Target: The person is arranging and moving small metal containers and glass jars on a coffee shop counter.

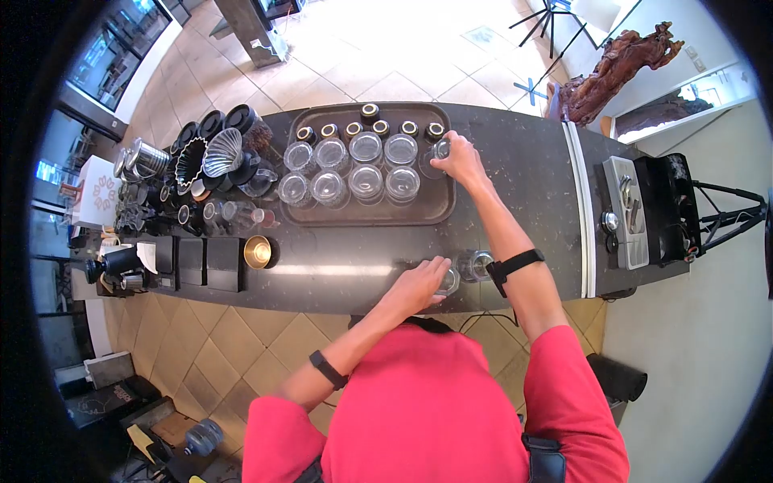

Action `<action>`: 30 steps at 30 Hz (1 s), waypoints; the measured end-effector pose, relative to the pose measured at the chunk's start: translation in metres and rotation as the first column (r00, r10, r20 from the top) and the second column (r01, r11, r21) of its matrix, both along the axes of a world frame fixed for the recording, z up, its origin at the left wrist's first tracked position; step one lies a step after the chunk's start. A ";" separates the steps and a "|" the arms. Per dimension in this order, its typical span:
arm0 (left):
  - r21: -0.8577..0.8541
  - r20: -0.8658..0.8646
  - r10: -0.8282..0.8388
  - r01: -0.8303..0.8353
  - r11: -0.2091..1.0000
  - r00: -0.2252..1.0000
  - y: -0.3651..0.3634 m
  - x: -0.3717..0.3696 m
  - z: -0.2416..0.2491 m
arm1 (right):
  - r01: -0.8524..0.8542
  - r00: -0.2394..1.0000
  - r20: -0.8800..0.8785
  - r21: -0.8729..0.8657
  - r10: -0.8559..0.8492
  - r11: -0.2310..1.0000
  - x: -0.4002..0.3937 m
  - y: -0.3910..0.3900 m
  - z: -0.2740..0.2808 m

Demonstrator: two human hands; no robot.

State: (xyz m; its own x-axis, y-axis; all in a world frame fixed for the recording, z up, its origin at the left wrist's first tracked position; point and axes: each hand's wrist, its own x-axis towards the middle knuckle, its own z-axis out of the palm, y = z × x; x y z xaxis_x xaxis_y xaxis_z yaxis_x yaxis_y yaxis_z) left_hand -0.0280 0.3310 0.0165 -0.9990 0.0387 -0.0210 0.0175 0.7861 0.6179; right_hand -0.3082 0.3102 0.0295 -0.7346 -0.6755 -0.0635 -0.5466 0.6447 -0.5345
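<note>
My right hand (pixel 460 161) reaches over the right side of a brown tray (pixel 322 216), its fingers closed round a clear glass (pixel 440 150). Near the counter's front edge my left hand (pixel 420 285) is wrapped on another clear glass (pixel 448 282). Just right of that one stands a further glass (pixel 475 266), partly beside my right forearm. On the tray, two rows of clear glasses (pixel 366 183) stand left of my right hand. Behind them is a row of small dark-lidded jars (pixel 409 129), with one jar (pixel 369 113) farther back.
A gold cup (pixel 258 252) stands left of centre, beside black flat devices (pixel 224 264). Coffee drippers (pixel 223 153), jars and glassware crowd the counter's left end. At the far right lies a cutlery tray (pixel 626 211) by a black bin (pixel 667 205).
</note>
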 end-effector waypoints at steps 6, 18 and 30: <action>0.077 0.082 -0.009 0.003 0.997 0.997 -0.003 -0.002 0.003 | 0.008 0.999 -0.050 0.028 -0.006 1.000 -0.002 -0.017 -0.005; 0.073 0.023 0.020 -0.022 0.997 1.000 -0.012 -0.005 0.007 | 0.073 0.996 0.039 0.056 -0.076 0.996 0.007 -0.007 0.001; 0.002 -0.041 0.169 -0.169 0.986 0.985 -0.054 -0.055 0.063 | 0.062 0.911 0.409 0.005 -0.059 0.998 0.053 0.170 0.015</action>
State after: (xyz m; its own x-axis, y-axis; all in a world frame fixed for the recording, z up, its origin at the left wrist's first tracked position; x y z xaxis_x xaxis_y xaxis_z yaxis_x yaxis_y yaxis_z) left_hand -0.0833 0.2769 0.0790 -0.9912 -0.1310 0.0205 -0.0903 0.7806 0.6185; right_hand -0.2554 0.4806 0.0450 -0.6852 -0.6320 -0.3620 -0.2391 0.6647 -0.7079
